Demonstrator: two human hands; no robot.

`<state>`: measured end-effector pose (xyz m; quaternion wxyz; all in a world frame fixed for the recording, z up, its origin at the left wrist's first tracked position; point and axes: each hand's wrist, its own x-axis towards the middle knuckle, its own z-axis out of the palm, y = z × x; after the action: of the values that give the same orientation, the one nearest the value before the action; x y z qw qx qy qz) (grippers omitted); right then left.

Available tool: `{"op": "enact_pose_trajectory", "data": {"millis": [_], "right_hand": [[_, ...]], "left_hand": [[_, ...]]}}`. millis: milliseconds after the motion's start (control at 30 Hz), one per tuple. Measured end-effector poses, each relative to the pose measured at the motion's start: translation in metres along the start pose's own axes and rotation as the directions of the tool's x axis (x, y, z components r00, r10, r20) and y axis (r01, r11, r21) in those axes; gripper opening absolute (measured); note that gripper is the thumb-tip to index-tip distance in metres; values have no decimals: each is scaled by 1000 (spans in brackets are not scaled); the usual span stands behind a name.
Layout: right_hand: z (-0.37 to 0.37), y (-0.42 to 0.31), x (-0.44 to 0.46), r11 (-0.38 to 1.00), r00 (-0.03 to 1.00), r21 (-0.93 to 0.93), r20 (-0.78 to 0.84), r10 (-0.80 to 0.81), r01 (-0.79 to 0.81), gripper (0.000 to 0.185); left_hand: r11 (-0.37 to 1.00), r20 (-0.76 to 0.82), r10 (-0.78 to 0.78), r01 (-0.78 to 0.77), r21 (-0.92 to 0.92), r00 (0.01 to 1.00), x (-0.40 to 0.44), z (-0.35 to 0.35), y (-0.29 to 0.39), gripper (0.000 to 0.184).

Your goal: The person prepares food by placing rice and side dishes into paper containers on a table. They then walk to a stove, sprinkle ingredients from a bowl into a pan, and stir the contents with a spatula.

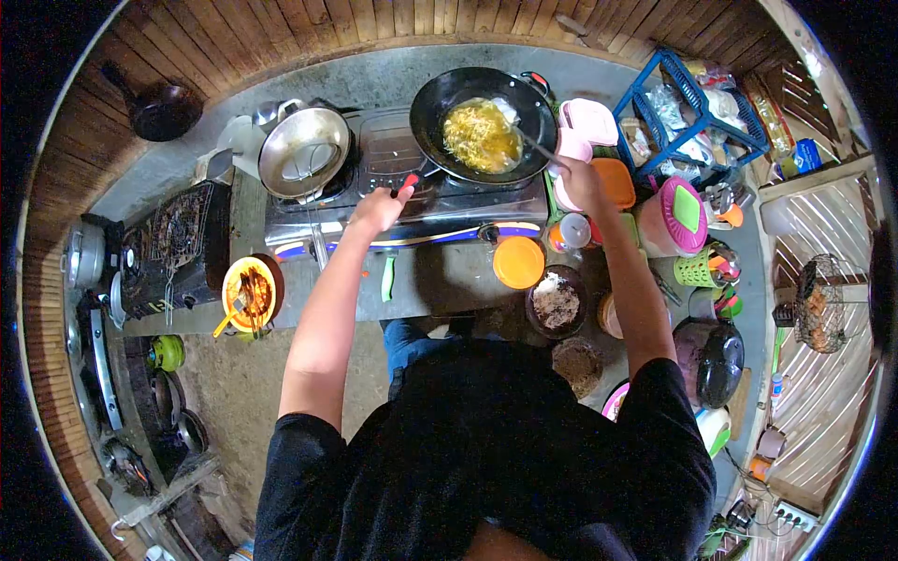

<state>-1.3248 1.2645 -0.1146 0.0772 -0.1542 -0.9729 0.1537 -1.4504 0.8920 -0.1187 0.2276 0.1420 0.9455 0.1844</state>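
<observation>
A black wok (435, 117) sits on the right burner of the gas stove (383, 154). Inside it is a yellow, shredded-looking food mixture (477, 136) with a whitish patch at its upper right. My left hand (380, 209) is closed around the wok's red-ended handle (409, 181). In my closed right hand (582, 183) is a dark-handled spatula (543, 150), slanting over the wok's right rim; its head is hard to make out in the food. On the left burner stands a metal pan (279, 166) with something looped inside.
Along the counter lie a green-handled knife (388, 278), an orange-lidded tub (518, 262) and a bowl of brownish food (554, 307). An orange bowl (250, 323) with sauce stands left. A blue rack (692, 122) and a pink-lidded container (675, 217) crowd the right.
</observation>
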Motion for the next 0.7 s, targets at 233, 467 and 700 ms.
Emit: {"op": "enact_pose_trajectory", "data": {"millis": [233, 467, 700], "right_hand": [[7, -4, -2, 859, 985, 511, 130, -113, 31, 29], [-19, -10, -5, 989, 977, -22, -153, -145, 144, 38], [-4, 1, -10, 996, 1000, -88, 0, 5, -5, 39]], "left_hand": [[1000, 16, -15, 15, 1, 1000, 3, 1, -1, 74], [1000, 25, -13, 13, 5, 1000, 2, 1, -1, 75], [1000, 64, -18, 18, 1, 998, -1, -4, 2, 74]]}}
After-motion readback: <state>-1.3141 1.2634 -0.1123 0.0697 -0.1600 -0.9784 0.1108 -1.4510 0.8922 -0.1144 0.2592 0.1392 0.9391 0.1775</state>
